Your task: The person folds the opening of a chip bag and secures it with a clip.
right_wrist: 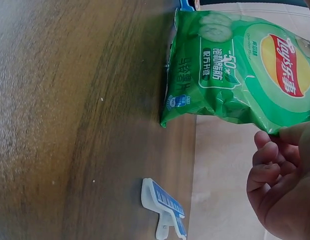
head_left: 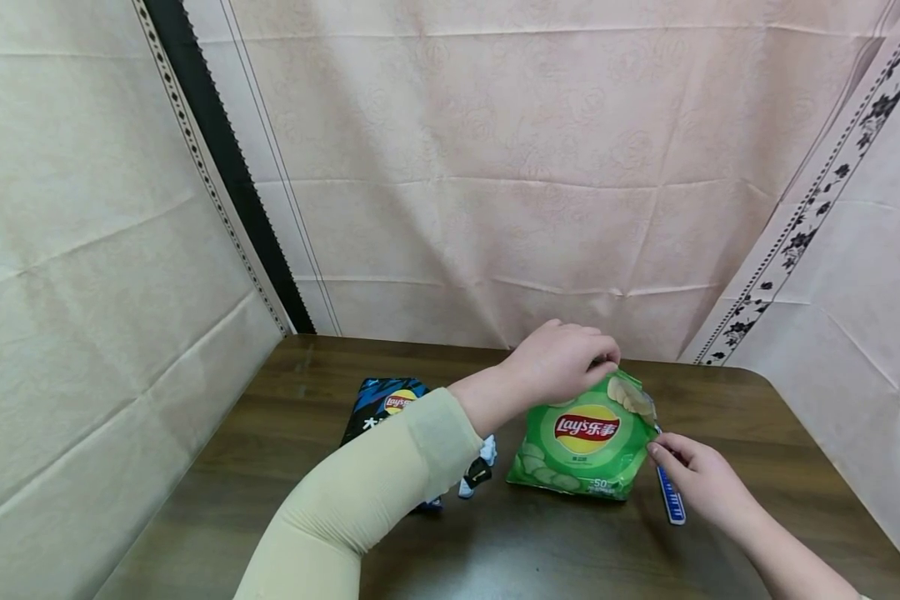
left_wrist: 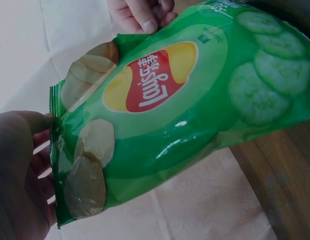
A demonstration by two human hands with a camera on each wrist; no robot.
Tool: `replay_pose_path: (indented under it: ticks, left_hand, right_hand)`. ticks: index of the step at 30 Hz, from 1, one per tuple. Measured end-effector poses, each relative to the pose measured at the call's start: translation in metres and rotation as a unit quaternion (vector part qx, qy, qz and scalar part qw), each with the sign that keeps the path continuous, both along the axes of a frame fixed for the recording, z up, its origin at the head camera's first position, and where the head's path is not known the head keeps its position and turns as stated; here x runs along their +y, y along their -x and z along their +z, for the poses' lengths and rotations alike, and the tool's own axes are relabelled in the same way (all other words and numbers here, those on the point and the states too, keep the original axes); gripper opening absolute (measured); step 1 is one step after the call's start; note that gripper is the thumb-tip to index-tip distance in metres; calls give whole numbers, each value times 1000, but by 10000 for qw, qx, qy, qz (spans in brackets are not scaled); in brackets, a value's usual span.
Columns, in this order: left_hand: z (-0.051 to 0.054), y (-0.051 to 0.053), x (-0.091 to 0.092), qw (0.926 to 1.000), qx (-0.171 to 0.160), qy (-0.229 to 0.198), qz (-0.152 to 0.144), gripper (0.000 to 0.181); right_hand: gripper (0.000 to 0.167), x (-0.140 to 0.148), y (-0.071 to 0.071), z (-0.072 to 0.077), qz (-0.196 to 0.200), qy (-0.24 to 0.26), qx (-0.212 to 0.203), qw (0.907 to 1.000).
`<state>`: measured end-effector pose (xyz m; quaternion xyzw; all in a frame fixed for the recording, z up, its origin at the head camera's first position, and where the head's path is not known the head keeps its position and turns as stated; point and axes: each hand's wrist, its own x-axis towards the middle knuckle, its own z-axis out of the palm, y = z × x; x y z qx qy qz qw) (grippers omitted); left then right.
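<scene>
A green Lay's potato chip bag point(head_left: 566, 462) stands upright on the table, its printed front toward me. My left hand point(head_left: 562, 358) reaches across and pinches the bag's crimped top edge, as the left wrist view shows with the thumb point(left_wrist: 37, 120) on that seam. My right hand point(head_left: 701, 475) pinches the bag's right side edge between thumb and fingers. Just right of the bag lies a blue and white clip point(head_left: 671, 496), seen more fully as a bag clip point(right_wrist: 162, 202) in the right wrist view, below the right hand and apart from it.
A black and blue Lay's bag point(head_left: 371, 408) lies to the left, partly covered by my left sleeve point(head_left: 390, 483). Beside it is a small light blue and black item point(head_left: 476, 475), too hidden to identify. Pale cloth point(head_left: 495, 167) hangs behind the wooden table point(head_left: 495, 558) and along both sides.
</scene>
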<state>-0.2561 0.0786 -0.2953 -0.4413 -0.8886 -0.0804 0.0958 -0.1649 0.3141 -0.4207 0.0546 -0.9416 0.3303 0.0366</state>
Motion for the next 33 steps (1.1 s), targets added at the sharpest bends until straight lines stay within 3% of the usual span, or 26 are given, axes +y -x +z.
replay_pose_path:
  ticks: [6,13,17,33]
  left_hand:
    - [0,-3,5,9992,-15,53,386,31]
    - [-2,-6,12,9931,-476,60,1074,38]
    - [-2,-8,12,9898,-587,72,1293,42]
    - [-1,-12,7,9896,-738,-70,1230,33]
  right_hand:
    - [29,0,0,0,-40,-23,-67,10000]
    - [25,-1,0,0,-24,-1,-45,10000]
    - [25,-1,-1,0,-10,9,-45,10000]
    - [28,-1,-3,-1,-130,5,-183,9997]
